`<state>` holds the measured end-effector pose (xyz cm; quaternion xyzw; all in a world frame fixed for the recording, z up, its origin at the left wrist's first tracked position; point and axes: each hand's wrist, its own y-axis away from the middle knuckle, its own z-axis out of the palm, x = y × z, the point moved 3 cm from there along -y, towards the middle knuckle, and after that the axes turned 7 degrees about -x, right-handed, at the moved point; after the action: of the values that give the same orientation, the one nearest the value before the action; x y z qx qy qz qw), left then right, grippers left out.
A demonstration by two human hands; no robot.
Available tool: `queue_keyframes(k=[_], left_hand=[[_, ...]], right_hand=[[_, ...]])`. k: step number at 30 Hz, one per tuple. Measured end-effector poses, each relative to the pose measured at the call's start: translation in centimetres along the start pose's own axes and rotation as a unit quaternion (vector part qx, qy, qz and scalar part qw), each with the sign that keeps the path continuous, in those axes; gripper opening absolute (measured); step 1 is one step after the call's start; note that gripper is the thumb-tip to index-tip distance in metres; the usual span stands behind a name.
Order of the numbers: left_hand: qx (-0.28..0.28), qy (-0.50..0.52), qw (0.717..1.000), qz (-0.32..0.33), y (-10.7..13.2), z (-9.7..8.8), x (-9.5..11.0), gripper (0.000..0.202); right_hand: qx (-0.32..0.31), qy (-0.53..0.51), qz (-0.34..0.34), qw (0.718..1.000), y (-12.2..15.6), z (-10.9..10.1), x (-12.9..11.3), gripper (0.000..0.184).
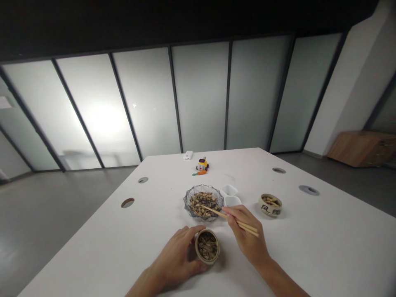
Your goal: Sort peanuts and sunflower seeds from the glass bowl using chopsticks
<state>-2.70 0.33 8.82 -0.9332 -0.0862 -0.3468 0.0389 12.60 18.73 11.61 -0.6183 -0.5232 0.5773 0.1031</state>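
Observation:
Fingers and thumb of my left hand point(176, 256) wrap the side of a small round ceramic cup point(218, 247), which stands on the white table. Dark striped sunflower seeds point(207, 245) lie inside it. A pair of wooden chopsticks point(239, 224) is pinched in my right hand point(249, 233). Their tips reach into the scalloped glass bowl point(189, 214), among mixed seeds and pale nuts point(201, 203). Whether the tips grip a piece is too small to tell. To the right a beige ceramic bowl point(270, 208) with dark characters holds pale nuts, probably peanuts point(271, 201).
Two white plastic cups point(229, 190) stand against the glass bowl's right side. Farther back on the table point(161, 243) are an orange-and-green screwdriver-like toy point(199, 173), a yellow toy vehicle point(203, 164) and a white box-shaped device point(188, 155). Round holes point(128, 202) pierce the tabletop near both sides.

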Motion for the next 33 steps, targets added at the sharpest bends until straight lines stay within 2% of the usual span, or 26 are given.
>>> queue_keyframes(k=[10,15,21,27,33], left_hand=[[0.001,0.006,1.0,0.002,-0.06,-0.03,0.06,0.078],[0.009,0.003,1.0,0.023,-0.1,0.1,0.05,0.076],[0.011,0.004,1.0,0.028,-0.16,0.28,-0.32,0.079],[0.009,0.006,1.0,0.023,-0.2,0.07,0.24,0.076],[0.01,0.01,1.0,0.017,-0.16,0.07,0.24,0.077]], right_hand=[[0.009,0.031,-0.015,0.999,0.02,-0.25,-0.04,0.023],[0.011,0.028,-0.027,0.999,0.0,-0.19,-0.08,0.022],[-0.018,0.002,-0.037,0.999,0.06,0.05,0.2,0.023],[-0.032,-0.022,-0.044,0.998,0.17,0.41,-0.04,0.024],[-0.081,-0.031,-0.036,0.996,0.06,0.64,-0.03,0.026]])
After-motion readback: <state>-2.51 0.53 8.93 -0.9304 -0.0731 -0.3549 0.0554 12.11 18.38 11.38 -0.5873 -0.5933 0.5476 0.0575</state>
